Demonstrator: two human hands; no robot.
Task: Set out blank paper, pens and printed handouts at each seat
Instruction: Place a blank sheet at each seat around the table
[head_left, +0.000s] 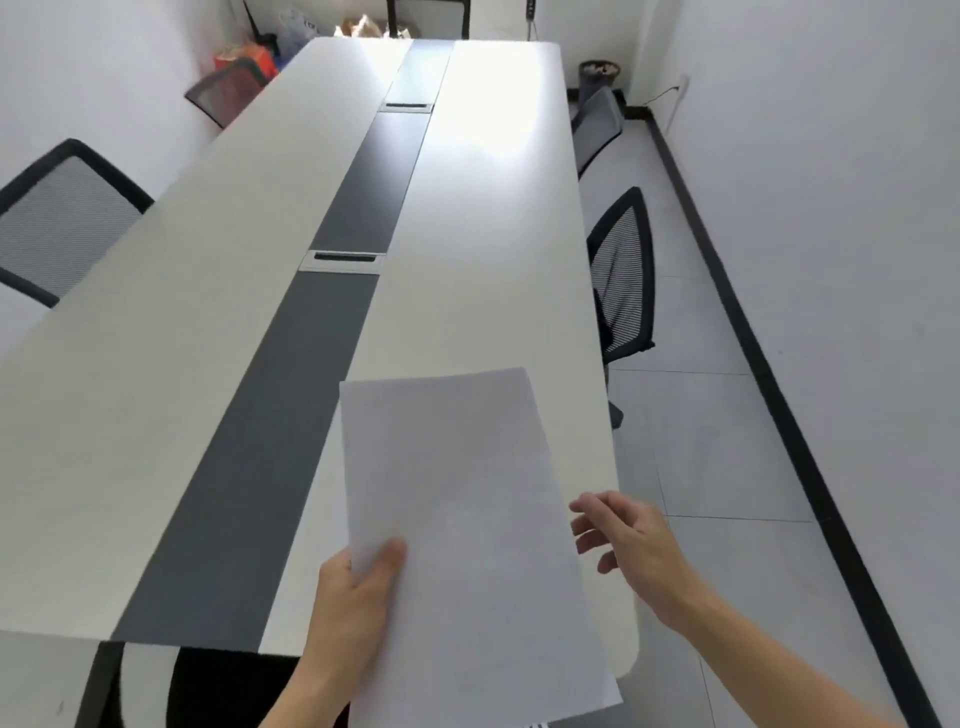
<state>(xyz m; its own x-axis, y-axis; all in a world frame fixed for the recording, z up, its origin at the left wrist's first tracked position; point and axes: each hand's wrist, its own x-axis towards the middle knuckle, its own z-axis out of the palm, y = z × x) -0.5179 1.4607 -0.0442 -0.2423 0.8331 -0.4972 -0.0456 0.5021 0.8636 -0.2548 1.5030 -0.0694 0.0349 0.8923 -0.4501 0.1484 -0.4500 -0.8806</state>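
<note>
My left hand (358, 603) grips a stack of white paper (462, 519) by its left edge, thumb on top. The sheets hang above the near right corner of the long white table (156, 415). The top sheet looks blank. My right hand (628, 540) hovers just right of the stack with its fingers loosely spread, apart from the paper and holding nothing. No pens show in this view.
A dark grey strip (332, 322) with two cable ports runs down the table's middle. Mesh office chairs stand at the left (62, 223) and at the right (623, 280), with more farther back. Bags and a bin sit at the far end. Grey floor lies on the right.
</note>
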